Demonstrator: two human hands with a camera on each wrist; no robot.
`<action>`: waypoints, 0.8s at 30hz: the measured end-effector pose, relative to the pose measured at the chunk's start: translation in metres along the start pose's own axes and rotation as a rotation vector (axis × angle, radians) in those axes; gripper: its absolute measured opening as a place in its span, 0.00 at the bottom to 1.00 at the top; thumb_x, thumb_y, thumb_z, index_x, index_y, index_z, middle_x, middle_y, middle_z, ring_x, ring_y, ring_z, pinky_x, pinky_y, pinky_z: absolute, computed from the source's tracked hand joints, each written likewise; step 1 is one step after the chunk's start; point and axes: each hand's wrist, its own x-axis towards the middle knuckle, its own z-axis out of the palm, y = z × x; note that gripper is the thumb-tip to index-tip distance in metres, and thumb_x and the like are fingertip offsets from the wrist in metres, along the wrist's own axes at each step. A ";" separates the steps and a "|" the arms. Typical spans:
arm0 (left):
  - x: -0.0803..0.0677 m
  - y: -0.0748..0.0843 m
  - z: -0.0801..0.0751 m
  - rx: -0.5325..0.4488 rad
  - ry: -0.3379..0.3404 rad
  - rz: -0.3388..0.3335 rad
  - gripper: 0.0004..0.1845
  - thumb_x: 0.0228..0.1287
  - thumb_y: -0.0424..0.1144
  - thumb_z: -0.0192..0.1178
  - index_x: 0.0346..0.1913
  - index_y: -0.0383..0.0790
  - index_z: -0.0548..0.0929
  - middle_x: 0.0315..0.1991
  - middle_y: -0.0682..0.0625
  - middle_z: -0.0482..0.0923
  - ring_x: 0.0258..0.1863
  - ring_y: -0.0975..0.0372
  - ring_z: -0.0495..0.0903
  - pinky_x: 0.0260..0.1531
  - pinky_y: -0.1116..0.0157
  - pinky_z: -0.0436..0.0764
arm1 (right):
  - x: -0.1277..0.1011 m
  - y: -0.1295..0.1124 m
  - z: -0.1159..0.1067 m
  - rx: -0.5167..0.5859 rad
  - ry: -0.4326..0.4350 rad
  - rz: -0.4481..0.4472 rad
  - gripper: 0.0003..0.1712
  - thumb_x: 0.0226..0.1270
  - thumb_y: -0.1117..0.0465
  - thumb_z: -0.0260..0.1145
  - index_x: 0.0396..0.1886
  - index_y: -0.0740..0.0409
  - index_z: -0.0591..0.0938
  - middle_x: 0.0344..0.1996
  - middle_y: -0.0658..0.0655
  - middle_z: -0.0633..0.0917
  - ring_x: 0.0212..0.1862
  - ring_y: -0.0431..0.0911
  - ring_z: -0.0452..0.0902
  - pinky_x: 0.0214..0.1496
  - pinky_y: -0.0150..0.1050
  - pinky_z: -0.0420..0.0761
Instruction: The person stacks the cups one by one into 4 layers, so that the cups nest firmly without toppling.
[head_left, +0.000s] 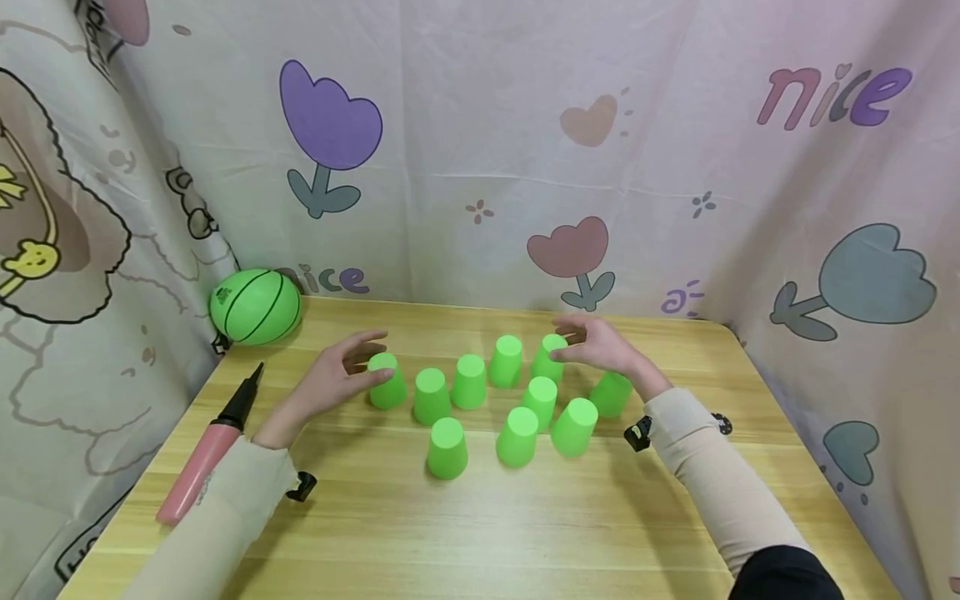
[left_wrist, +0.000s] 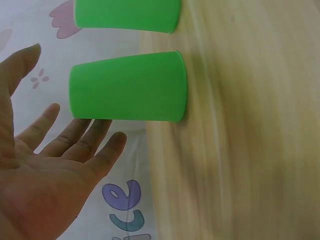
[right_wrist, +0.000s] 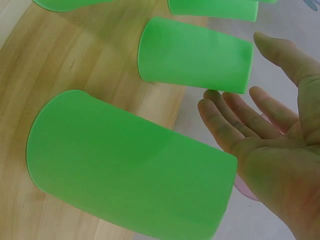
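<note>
The pale wood-grain counter (head_left: 480,542) bears everything, its near side leaving room to draw a cup forward. A pink hand pump (head_left: 202,467) lies along its left side, close to the left forearm, so that elbow should move gently. The green ball (head_left: 256,307) sits at the far left corner, well apart from the cups.

The person's left grip (head_left: 341,372) is spread wide round the leftmost cup (head_left: 390,394), thumb on the near side, fingers behind, with nothing firmly held. The right grip (head_left: 596,343) is equally loose about the far right cup (head_left: 546,367); whether skin touches either cup cannot be told.

All ten green cups stand narrow end up. Each would likely come away best with light, even pressure on both sides and a straight lift, since thin walls may flex and a sideways tug could topple neighbours. The cup beside the right wrist (head_left: 609,396) looks easiest to knock; raising that wrist first would help.

Last, the left thumb (left_wrist: 22,65) stands clear of the cup, so it should close gradually.
</note>
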 end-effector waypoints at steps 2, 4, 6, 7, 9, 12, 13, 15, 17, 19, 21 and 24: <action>0.000 -0.003 0.001 -0.007 -0.004 0.002 0.37 0.71 0.39 0.70 0.78 0.37 0.68 0.70 0.28 0.74 0.68 0.36 0.77 0.69 0.37 0.77 | 0.000 0.000 0.001 -0.010 -0.001 0.001 0.42 0.67 0.59 0.77 0.76 0.66 0.71 0.71 0.72 0.77 0.71 0.65 0.76 0.73 0.59 0.78; 0.000 -0.006 0.002 -0.005 -0.010 0.004 0.37 0.70 0.38 0.71 0.78 0.36 0.68 0.70 0.29 0.75 0.67 0.37 0.78 0.68 0.38 0.78 | 0.001 0.000 0.002 -0.023 -0.004 0.000 0.42 0.67 0.59 0.77 0.76 0.66 0.71 0.71 0.71 0.76 0.70 0.65 0.77 0.73 0.59 0.78; -0.001 -0.009 0.003 -0.001 -0.013 0.004 0.37 0.69 0.38 0.71 0.77 0.36 0.68 0.69 0.30 0.76 0.65 0.38 0.79 0.67 0.40 0.79 | 0.001 0.000 0.003 -0.033 -0.008 0.000 0.42 0.67 0.59 0.76 0.76 0.67 0.71 0.72 0.71 0.76 0.69 0.65 0.77 0.73 0.59 0.78; -0.001 -0.010 0.003 0.000 -0.016 0.004 0.37 0.69 0.38 0.71 0.77 0.35 0.69 0.69 0.30 0.76 0.65 0.38 0.80 0.66 0.40 0.80 | 0.001 0.000 0.004 -0.036 -0.011 -0.001 0.42 0.67 0.59 0.76 0.76 0.67 0.71 0.72 0.71 0.76 0.69 0.65 0.77 0.73 0.59 0.78; -0.002 -0.012 0.004 0.003 -0.018 0.002 0.36 0.69 0.38 0.72 0.76 0.34 0.70 0.68 0.32 0.77 0.64 0.39 0.80 0.65 0.41 0.81 | 0.001 0.000 0.004 -0.038 -0.017 0.002 0.42 0.67 0.59 0.76 0.76 0.68 0.71 0.72 0.71 0.77 0.69 0.65 0.77 0.73 0.59 0.78; -0.003 -0.014 0.006 0.009 -0.013 0.001 0.35 0.68 0.37 0.72 0.74 0.32 0.72 0.68 0.33 0.78 0.64 0.40 0.81 0.64 0.43 0.83 | 0.000 0.000 0.005 -0.034 -0.025 0.013 0.41 0.67 0.60 0.76 0.76 0.68 0.71 0.70 0.70 0.79 0.68 0.64 0.78 0.71 0.58 0.80; -0.003 -0.014 0.006 0.012 -0.011 0.005 0.34 0.68 0.37 0.72 0.73 0.31 0.72 0.67 0.33 0.78 0.64 0.40 0.81 0.63 0.44 0.83 | 0.000 0.000 0.005 -0.035 -0.027 0.016 0.41 0.67 0.60 0.76 0.75 0.68 0.71 0.69 0.69 0.80 0.67 0.64 0.79 0.71 0.58 0.80; -0.004 -0.015 0.007 0.016 -0.005 0.008 0.33 0.68 0.36 0.72 0.72 0.31 0.73 0.66 0.34 0.79 0.63 0.40 0.82 0.62 0.45 0.84 | 0.000 0.000 0.005 -0.041 -0.030 0.018 0.39 0.67 0.61 0.75 0.74 0.67 0.72 0.66 0.68 0.82 0.65 0.63 0.81 0.69 0.57 0.82; -0.005 -0.015 0.007 0.024 0.003 0.008 0.31 0.69 0.36 0.72 0.71 0.31 0.74 0.65 0.34 0.80 0.62 0.40 0.82 0.61 0.46 0.85 | 0.001 0.000 0.006 -0.045 -0.032 0.015 0.37 0.67 0.62 0.75 0.73 0.68 0.73 0.63 0.68 0.84 0.63 0.62 0.82 0.68 0.56 0.83; -0.005 -0.015 0.007 0.025 0.005 0.008 0.31 0.69 0.35 0.72 0.71 0.30 0.75 0.64 0.33 0.81 0.61 0.40 0.83 0.60 0.46 0.85 | 0.001 0.001 0.007 -0.051 -0.035 0.011 0.36 0.67 0.62 0.75 0.72 0.68 0.74 0.60 0.67 0.85 0.61 0.61 0.83 0.66 0.55 0.84; -0.005 -0.014 0.007 0.021 0.007 -0.001 0.30 0.69 0.36 0.72 0.70 0.30 0.75 0.63 0.33 0.81 0.61 0.40 0.83 0.60 0.46 0.86 | 0.002 0.001 0.007 -0.054 -0.035 0.012 0.35 0.67 0.62 0.74 0.71 0.68 0.75 0.59 0.66 0.86 0.60 0.60 0.83 0.65 0.54 0.84; -0.004 -0.011 0.006 0.022 0.008 -0.016 0.30 0.68 0.36 0.72 0.70 0.30 0.76 0.63 0.33 0.82 0.61 0.40 0.83 0.60 0.47 0.86 | 0.002 0.001 0.007 -0.058 -0.034 0.017 0.34 0.67 0.62 0.74 0.71 0.67 0.76 0.57 0.65 0.86 0.60 0.58 0.83 0.65 0.54 0.84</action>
